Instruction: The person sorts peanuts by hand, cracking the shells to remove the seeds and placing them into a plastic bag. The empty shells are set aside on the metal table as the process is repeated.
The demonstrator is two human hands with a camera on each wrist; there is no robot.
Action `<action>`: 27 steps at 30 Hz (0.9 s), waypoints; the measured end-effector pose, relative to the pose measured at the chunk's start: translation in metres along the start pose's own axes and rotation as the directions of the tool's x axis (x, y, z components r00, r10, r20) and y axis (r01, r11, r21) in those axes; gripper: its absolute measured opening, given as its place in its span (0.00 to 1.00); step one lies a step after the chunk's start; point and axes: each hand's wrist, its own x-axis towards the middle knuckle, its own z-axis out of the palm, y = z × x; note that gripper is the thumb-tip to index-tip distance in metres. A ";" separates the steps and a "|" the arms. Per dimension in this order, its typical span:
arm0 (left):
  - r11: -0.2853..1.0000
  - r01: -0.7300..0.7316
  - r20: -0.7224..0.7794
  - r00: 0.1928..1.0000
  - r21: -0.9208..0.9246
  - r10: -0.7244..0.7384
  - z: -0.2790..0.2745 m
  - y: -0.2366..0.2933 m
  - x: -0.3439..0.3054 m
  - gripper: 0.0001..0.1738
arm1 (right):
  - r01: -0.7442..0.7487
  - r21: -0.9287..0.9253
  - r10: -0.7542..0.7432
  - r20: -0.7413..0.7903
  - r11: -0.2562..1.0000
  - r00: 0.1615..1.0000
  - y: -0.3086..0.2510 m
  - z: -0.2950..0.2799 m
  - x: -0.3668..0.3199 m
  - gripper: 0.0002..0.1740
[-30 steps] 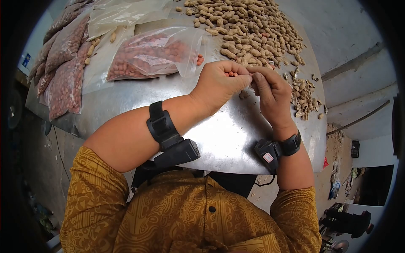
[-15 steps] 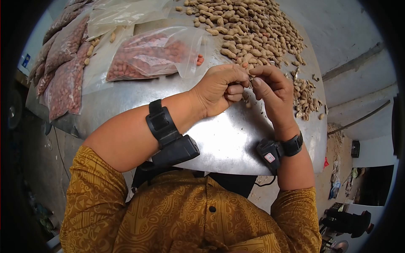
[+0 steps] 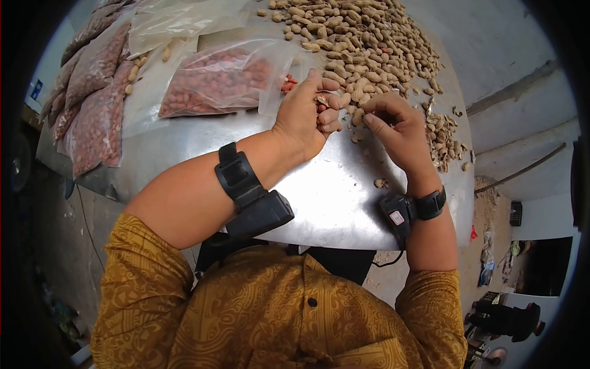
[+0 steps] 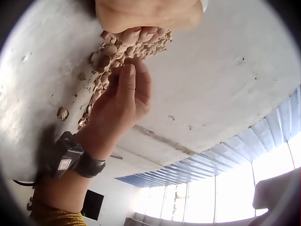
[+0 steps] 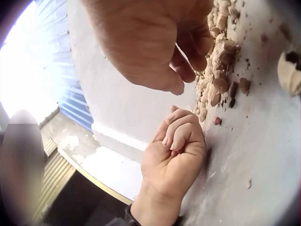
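My left hand (image 3: 304, 117) is tilted with its fingers curled around several red peanut kernels (image 3: 321, 107), beside the mouth of a clear bag of red kernels (image 3: 215, 86). In the right wrist view a bit of a kernel (image 5: 174, 153) shows between those fingers and the palm. To the right, my right hand (image 3: 399, 130) hovers at the near edge of the pile of unshelled peanuts (image 3: 369, 46). Its fingers are loosely bent, thumb apart from the index finger, with nothing seen between them. A broken peanut shell (image 3: 381, 183) lies on the metal table near the right wrist.
Empty shells (image 3: 444, 138) are heaped at the table's right side. Several filled bags of kernels (image 3: 95, 123) are stacked at the left, near an empty clear bag (image 3: 184, 21). A few loose kernels (image 3: 289, 83) lie at the open bag's mouth.
The two hands, earlier touching at the fingertips, have come apart. My left hand has moved left towards the bag and turned. A broken shell now lies near the right wrist.
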 end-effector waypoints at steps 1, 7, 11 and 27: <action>1.000 0.008 -0.005 1.000 -0.013 -0.008 0.000 0.001 0.000 0.22 | 0.014 -0.078 -0.010 0.057 0.997 0.998 -0.008 0.000 0.001 0.07; 0.999 -0.007 0.055 0.998 -0.050 0.010 -0.002 0.007 0.002 0.25 | 0.302 -0.482 -0.128 0.360 0.823 0.924 -0.025 0.020 0.015 0.09; 0.991 0.021 0.077 0.997 -0.130 -0.011 -0.011 0.014 0.007 0.27 | 0.313 -0.498 -0.130 0.367 0.809 0.921 -0.022 0.030 0.019 0.07; 0.984 -0.059 0.044 0.997 -0.168 0.068 -0.008 0.022 0.010 0.30 | 0.167 -0.440 -0.037 0.288 0.882 0.957 -0.035 0.048 0.016 0.09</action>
